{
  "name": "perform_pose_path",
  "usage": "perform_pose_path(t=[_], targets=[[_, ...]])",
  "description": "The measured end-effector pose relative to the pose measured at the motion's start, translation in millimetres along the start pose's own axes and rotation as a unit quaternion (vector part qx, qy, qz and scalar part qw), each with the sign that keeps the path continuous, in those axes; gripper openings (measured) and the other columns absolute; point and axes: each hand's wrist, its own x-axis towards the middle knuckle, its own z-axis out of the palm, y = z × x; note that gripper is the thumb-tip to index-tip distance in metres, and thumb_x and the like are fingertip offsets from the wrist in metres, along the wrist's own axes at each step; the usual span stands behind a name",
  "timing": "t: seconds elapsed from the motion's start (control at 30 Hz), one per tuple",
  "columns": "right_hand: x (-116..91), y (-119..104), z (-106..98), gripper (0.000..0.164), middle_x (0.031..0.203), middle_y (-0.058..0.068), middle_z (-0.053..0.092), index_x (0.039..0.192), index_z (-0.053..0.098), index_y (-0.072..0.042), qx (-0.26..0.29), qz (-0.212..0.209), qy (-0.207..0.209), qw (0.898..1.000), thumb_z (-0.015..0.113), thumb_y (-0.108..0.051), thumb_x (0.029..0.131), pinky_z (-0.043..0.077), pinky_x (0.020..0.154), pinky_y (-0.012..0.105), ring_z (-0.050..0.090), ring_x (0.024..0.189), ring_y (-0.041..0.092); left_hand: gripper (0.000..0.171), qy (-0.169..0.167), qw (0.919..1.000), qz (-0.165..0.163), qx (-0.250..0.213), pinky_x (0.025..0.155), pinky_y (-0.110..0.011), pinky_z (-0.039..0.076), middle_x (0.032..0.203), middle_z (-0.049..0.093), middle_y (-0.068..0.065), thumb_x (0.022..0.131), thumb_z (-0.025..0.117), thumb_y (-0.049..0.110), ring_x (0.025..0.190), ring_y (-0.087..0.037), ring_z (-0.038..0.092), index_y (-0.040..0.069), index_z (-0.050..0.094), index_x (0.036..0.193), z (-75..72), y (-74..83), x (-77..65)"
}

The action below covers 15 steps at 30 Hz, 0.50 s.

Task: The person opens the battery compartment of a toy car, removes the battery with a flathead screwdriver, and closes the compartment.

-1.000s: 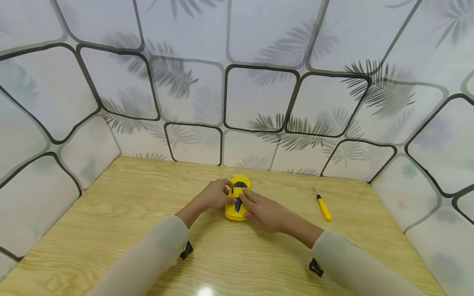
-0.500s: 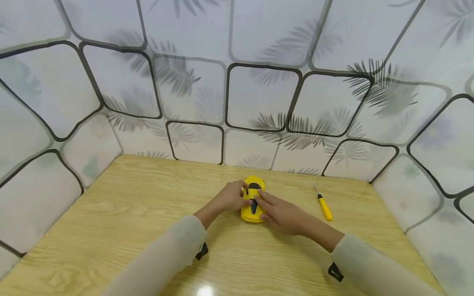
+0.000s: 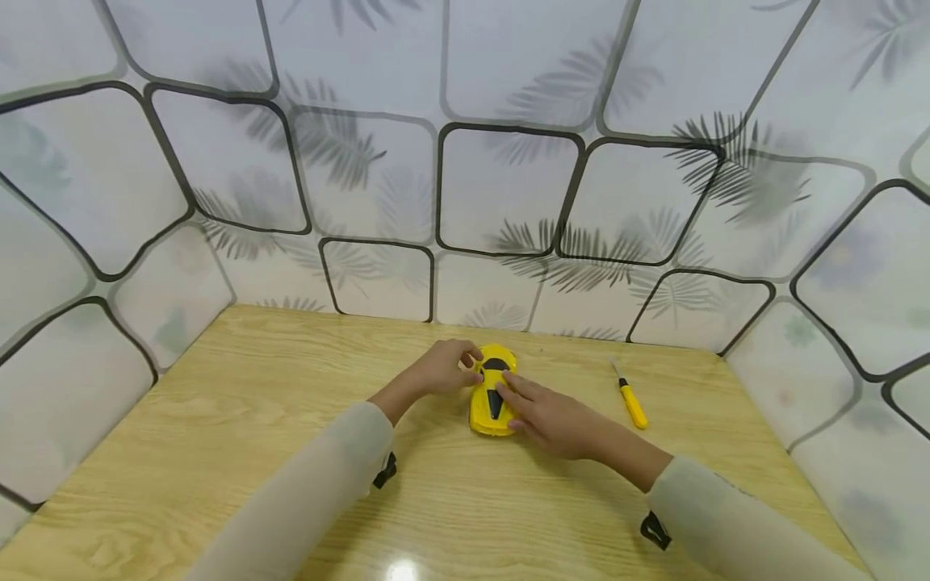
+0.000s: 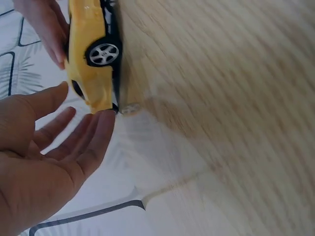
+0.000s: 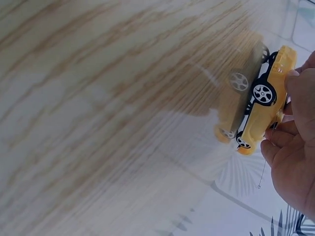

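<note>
A yellow toy car [image 3: 484,407] with black windows stands on its wheels on the wooden table, pointing away from me. At its far left end is my left hand [image 3: 439,367], its fingers loosely bent. In the left wrist view, the left fingertips [image 4: 106,118] touch the car's low end while the thumb is spread beside it. My right hand [image 3: 555,421] holds the car from the right: fingers lie over the roof and the thumb is by the near end. The right wrist view shows the fingers [image 5: 280,137] bent against the upper body of the car.
To the right of the car lies a screwdriver [image 3: 633,406] with a yellow handle, its shaft pointing away. The patterned wall [image 3: 508,202] closes off the back of the table [image 3: 291,387] and both sides.
Both hands and the car have shifted right over the second. Lately my left hand has slid from the car's side toward its far end, loosening its hold; the right hand has stayed on it.
</note>
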Motion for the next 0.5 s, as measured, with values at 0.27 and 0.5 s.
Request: perform_pose_path(t=[0.27, 0.5], targets=[[0, 2, 0, 0.062, 0.166, 0.023, 0.023, 0.159, 0.030, 0.001, -0.003, -0.010, -0.001, 1.000, 0.048, -0.033, 0.110, 0.037, 0.117, 0.050, 0.029, 0.151, 0.038, 0.032, 0.013, 0.9944, 0.094, 0.048, 0.106, -0.043, 0.049, 0.133, 0.064, -0.011, 0.106, 0.061, 0.021, 0.123, -0.029, 0.060, 0.004, 0.065, 0.133, -0.2, -10.4, 17.2], [-1, 4, -1, 0.062, 0.166, 0.021, 0.022, 0.159, 0.030, 0.000, 0.008, -0.008, -0.007, 1.000, 0.048, -0.034, 0.110, 0.038, 0.116, 0.050, 0.028, 0.151, 0.037, 0.034, -0.027, 0.9804, 0.145, 0.131, 0.113, -0.042, 0.044, 0.137, 0.061, -0.009, 0.109, 0.055, 0.026, 0.129, -0.026, 0.056, 0.008, 0.064, 0.136, 0.6, -17.0, 26.3]])
